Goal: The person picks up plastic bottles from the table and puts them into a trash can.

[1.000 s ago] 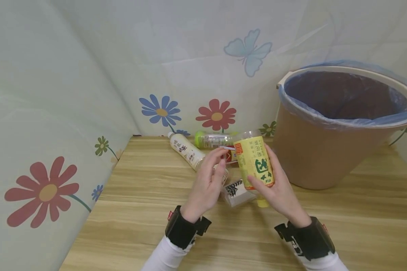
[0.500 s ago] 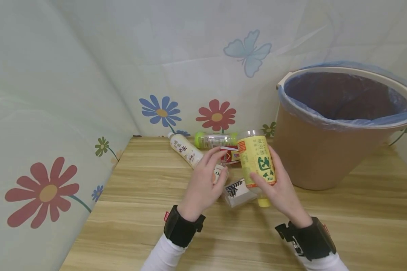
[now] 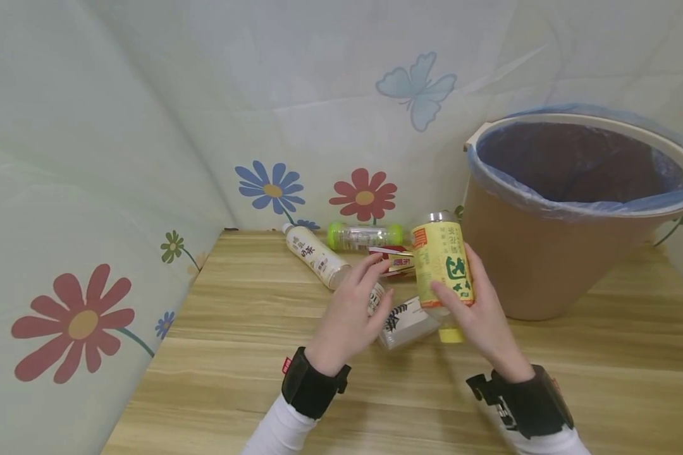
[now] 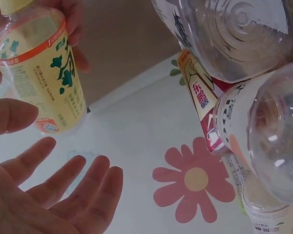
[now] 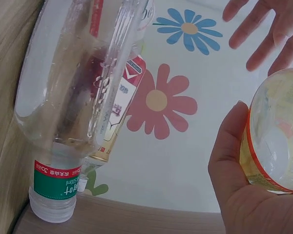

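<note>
My right hand (image 3: 486,322) grips a yellow-labelled plastic drink bottle (image 3: 444,265) above the table, its yellow cap pointing down towards me. My left hand (image 3: 344,319) hovers to its left, fingers spread and slightly bent, apart from the bottle; the left wrist view shows nothing in its palm. Beneath and behind the hands lie a milk tea bottle (image 3: 313,253), partly covered by the left hand, and a clear bottle (image 3: 364,236) with bright green ends. A red and gold drink carton (image 3: 399,262) and a clear, square-sided bottle (image 3: 410,325) with a dark leaf print lie nearer the held bottle.
A tall brown bin (image 3: 523,265) stands at the right, lined with a blue plastic bag (image 3: 546,203) folded over its rim. Behind the wooden table (image 3: 233,354) hangs a pale sheet (image 3: 319,126) printed with flowers and a butterfly.
The right hand has carried the yellow-labelled bottle a little to the right. The left hand has drawn away from it, dipped, then shifted slightly right; more of the carton shows.
</note>
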Demonstrator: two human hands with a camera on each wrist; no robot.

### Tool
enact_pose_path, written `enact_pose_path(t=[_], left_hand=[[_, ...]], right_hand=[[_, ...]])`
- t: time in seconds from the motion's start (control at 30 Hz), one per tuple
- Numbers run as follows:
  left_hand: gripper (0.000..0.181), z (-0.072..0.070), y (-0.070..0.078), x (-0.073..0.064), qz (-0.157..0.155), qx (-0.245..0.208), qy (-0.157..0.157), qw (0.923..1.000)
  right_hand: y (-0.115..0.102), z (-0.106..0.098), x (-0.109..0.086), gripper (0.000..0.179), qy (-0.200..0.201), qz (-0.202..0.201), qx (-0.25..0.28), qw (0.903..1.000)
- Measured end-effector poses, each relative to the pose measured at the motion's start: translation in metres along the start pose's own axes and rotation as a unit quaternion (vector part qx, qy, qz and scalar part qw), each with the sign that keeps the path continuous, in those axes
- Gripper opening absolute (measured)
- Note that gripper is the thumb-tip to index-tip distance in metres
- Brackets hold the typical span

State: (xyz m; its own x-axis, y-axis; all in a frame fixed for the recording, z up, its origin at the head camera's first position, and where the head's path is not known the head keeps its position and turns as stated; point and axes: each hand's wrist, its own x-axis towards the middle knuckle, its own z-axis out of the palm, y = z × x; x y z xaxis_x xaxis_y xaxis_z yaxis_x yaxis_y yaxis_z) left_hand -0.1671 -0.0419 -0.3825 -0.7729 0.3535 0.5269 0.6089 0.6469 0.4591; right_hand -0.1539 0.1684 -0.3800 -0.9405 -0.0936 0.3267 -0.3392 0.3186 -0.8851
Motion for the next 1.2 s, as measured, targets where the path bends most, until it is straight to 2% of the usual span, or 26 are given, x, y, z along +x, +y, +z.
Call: enact_pose_path(t=[0.2,0.47,0.7,0.97,1.07,1.2], left_hand=[[0.047,-0.001,0.002,0.003,0.007,-0.002,-0.001,1.0],[0.048,-0.003,0.006,0.009,0.02,0.024,-0.009,0.9995],[0.046,-0.004,0.012,0.016,0.05,0.031,0.021,0.9981],[0.041,-0.003,0.017,0.016,0.069,0.011,0.044,0.9966],[0.04,-0.002,0.017,0.015,0.073,0.006,0.048,0.9962],[0.042,-0.001,0.017,0.013,0.065,0.005,0.039,0.9971]], right_hand=[[-0.014,-0.006,0.007,0.073,0.006,-0.014,0.004,0.9999],[-0.052,-0.026,0.03,0.07,0.02,-0.055,-0.029,0.9979],[-0.094,-0.054,0.054,0.065,0.067,-0.078,-0.053,0.9933],[-0.124,-0.101,0.075,0.064,0.158,-0.077,-0.118,0.9774],[-0.124,-0.119,0.082,0.066,0.182,-0.064,-0.156,0.9688],[-0.116,-0.139,0.093,0.072,0.2,-0.04,-0.197,0.9589]])
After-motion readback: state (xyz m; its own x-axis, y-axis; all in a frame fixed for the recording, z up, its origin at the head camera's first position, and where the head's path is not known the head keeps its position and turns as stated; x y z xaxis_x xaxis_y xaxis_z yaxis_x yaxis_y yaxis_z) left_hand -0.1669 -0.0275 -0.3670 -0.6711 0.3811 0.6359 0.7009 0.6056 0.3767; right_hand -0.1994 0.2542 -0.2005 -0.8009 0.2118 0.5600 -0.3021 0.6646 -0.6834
